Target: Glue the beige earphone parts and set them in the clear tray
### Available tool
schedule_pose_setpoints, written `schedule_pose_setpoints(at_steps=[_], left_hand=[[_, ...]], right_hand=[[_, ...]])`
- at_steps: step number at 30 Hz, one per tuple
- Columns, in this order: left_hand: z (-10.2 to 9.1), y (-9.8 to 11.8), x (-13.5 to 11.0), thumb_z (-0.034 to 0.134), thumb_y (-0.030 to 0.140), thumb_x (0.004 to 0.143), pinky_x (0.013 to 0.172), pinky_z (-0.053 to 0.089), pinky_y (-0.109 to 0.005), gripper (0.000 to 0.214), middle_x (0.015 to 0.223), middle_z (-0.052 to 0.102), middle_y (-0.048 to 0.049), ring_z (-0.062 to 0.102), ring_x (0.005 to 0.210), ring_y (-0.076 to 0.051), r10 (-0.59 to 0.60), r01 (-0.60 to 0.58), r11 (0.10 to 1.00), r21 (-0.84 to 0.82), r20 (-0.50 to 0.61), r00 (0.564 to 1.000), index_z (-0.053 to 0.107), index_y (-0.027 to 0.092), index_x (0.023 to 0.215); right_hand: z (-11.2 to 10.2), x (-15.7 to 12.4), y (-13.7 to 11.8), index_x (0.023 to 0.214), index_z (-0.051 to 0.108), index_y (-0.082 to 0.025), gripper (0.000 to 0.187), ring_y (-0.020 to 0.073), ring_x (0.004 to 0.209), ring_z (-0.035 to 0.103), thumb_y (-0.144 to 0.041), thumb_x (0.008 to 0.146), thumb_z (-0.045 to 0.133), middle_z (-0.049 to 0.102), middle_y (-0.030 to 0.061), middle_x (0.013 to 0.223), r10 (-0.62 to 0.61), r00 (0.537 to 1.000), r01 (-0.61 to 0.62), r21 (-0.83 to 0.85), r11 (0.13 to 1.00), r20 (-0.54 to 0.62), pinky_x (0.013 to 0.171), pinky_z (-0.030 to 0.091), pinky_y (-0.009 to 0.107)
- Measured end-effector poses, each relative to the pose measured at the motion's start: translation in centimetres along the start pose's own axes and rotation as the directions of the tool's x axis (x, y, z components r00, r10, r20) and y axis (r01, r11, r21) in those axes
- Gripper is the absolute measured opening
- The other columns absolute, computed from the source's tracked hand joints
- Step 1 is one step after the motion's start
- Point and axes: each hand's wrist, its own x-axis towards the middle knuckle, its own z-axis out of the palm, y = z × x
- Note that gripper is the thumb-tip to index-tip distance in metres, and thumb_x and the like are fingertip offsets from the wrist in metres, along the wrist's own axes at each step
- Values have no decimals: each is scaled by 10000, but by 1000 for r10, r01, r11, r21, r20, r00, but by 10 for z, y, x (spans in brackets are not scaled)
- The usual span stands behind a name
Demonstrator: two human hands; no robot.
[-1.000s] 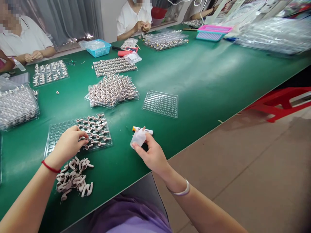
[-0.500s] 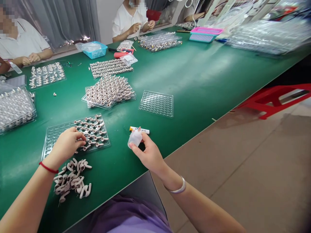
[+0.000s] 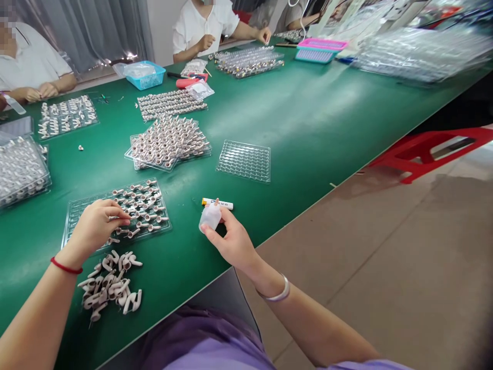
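My left hand [image 3: 100, 222] is over a clear plastic tray [image 3: 79, 210], thumb and fingers pinched together among the earbud shells [image 3: 144, 203] in its right part. Whatever lies between those fingertips is hidden. Held in my right hand [image 3: 234, 239] is a small translucent squeeze bottle [image 3: 210, 217], its thin tip pointing up. Just behind the bottle lies a white and yellow tube [image 3: 227, 205] on the green table. A heap of loose earbud shells [image 3: 111, 288] rests on the table below my left hand.
Stacked trays of shells [image 3: 165, 144] and a vacant clear tray [image 3: 244, 160] lie farther back. More filled trays [image 3: 23, 167] are at left. A blue basket [image 3: 148, 77] stands near two seated people across the table [image 3: 308, 118]. A red stool [image 3: 427, 154] is at right.
My left hand has shifted slightly across the tray, its fingers closer together. My right hand still holds the bottle. Across the table, one person's arm has stretched out to the right.
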Motion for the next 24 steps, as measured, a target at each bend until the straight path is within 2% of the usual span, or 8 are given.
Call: schedule_pose_setpoints(at_steps=[4,8,10,12,14,16,20,24], left_hand=[[-6,8,-13,645,407,771,869,500,-397,188,916,767,-29,680,904,-253,-100,85,988,-129,-109,989,755,256,792],[-2,32,-47,666,429,797,908,547,-390,229,1014,769,-25,698,974,-241,-180,118,949,-294,-193,965,734,230,886],[7,47,-70,702,435,768,859,583,-388,231,960,779,-28,715,927,-247,-209,127,918,-376,-185,960,740,231,871],[19,62,-93,747,423,721,790,606,-375,191,907,782,-37,723,885,-260,-260,146,840,-522,-152,954,748,245,789],[31,75,-114,770,393,704,773,607,-355,143,883,778,-34,718,894,-258,-297,170,786,-594,-122,947,749,265,764],[39,86,-130,779,365,702,760,604,-346,105,879,768,-31,710,885,-250,-327,192,755,-627,-106,939,747,278,751],[47,94,-153,785,361,695,722,598,-350,85,870,744,-29,691,835,-241,-360,210,730,-651,-104,927,740,292,718],[51,94,-166,794,387,681,774,586,-377,102,879,737,-34,679,851,-250,-384,251,725,-641,-73,920,747,307,721]], right_hand=[[-2,1,3,1073,556,-204,317,239,901,622,-389,818,581,663,80,1008,15,1000,-15,20,1000,-1,848,513,407],[-1,-3,-1,1149,474,-218,400,203,798,620,-387,810,604,648,65,955,20,997,-38,242,969,77,738,530,365],[6,-10,-11,1152,446,-240,416,168,705,594,-380,806,630,631,36,881,23,981,-98,394,914,192,628,518,313],[17,-19,-25,1098,457,-260,404,133,625,551,-367,779,680,586,-7,797,26,954,-185,518,835,299,538,478,263],[29,-30,-39,1035,468,-260,437,108,589,529,-332,715,757,564,-33,770,6,936,-236,616,752,351,520,462,241],[39,-40,-51,1013,473,-257,436,107,607,547,-294,702,776,588,-35,772,-44,930,-231,672,704,365,559,485,248],[49,-55,-59,1009,492,-250,407,129,686,615,-289,715,772,656,-6,831,-106,920,-205,692,692,378,653,539,290],[52,-64,-58,1002,502,-241,390,127,687,642,-321,729,770,674,0,833,-112,894,-255,699,668,433,668,554,295]])
